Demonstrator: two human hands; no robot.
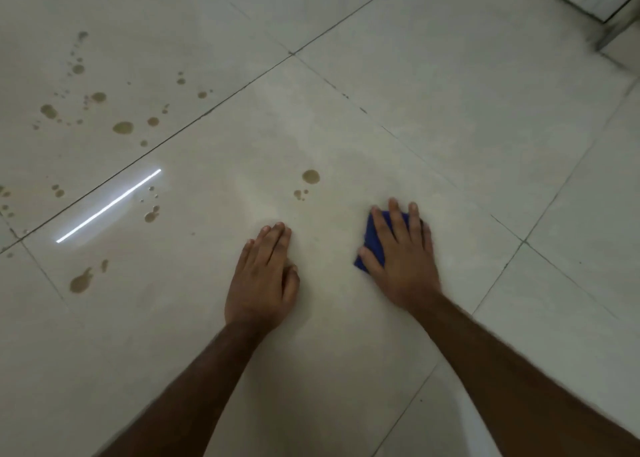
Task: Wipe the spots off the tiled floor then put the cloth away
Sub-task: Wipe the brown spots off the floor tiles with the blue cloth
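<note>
My right hand (401, 252) lies flat on a folded blue cloth (372, 238) and presses it against the pale tiled floor (450, 117); only the cloth's left edge shows past my fingers. My left hand (265, 276) rests palm-down on the tile, fingers together, holding nothing. A brown spot (310, 176) with two small drops lies just ahead, between both hands. Several more brown spots (123, 127) are scattered across the tiles at the far left, and one larger blot (81, 281) lies left of my left hand.
Dark grout lines (221, 102) cross the floor diagonally. A bright strip of reflected light (109, 205) shines on the tile at left. A raised tiled step or threshold (609, 24) sits in the far right corner.
</note>
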